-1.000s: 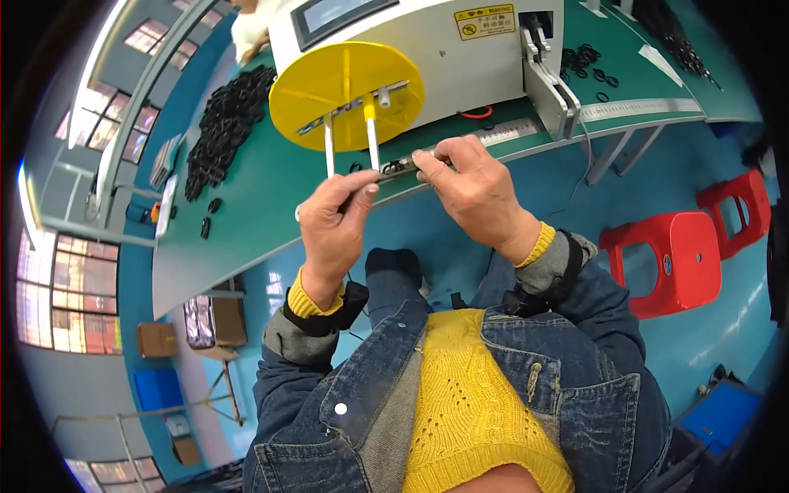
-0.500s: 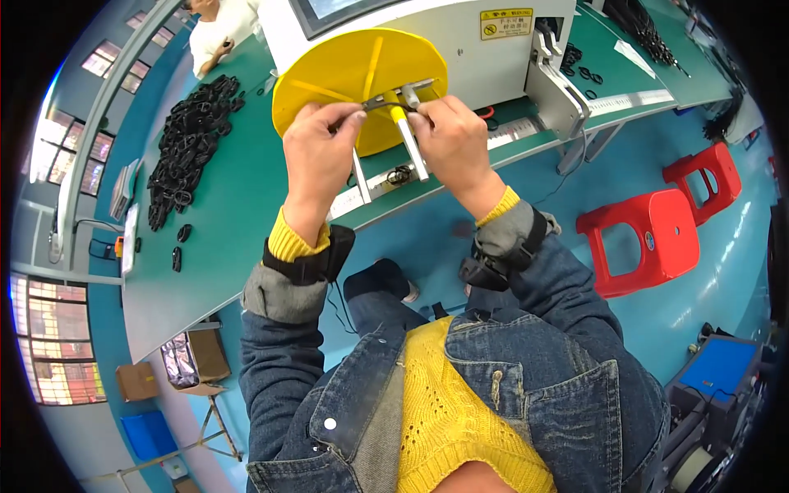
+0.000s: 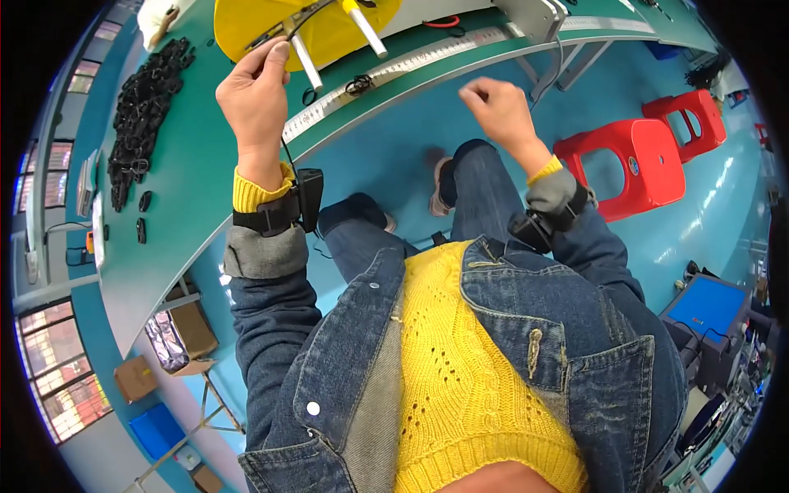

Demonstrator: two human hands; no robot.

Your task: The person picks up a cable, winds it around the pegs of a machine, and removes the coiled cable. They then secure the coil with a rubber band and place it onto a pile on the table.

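Note:
My left hand [image 3: 256,103] pinches a dark strip, seemingly a black cable [image 3: 306,18], between thumb and forefinger. The cable runs over the yellow disc [image 3: 246,23] of the machine and out of the picture at the top. Two pale metal rods [image 3: 306,62] stick out of the disc, just right of my left hand. My right hand [image 3: 500,111] hangs apart from the bench, above the floor, fingers curled in with nothing showing in them. A small black coil of cable [image 3: 359,85] lies on the ruler strip [image 3: 394,70] along the bench edge.
A heap of black coiled cables [image 3: 148,107] covers the left of the green bench [image 3: 185,181]. Two red stools [image 3: 641,168] stand on the blue floor at right. Cardboard boxes [image 3: 193,329] sit at lower left. Someone in white [image 3: 156,18] is at the far left.
My right hand has let go of the cable and moved down and right, off the machine. My left hand still holds its end, further left. The view has tilted downward.

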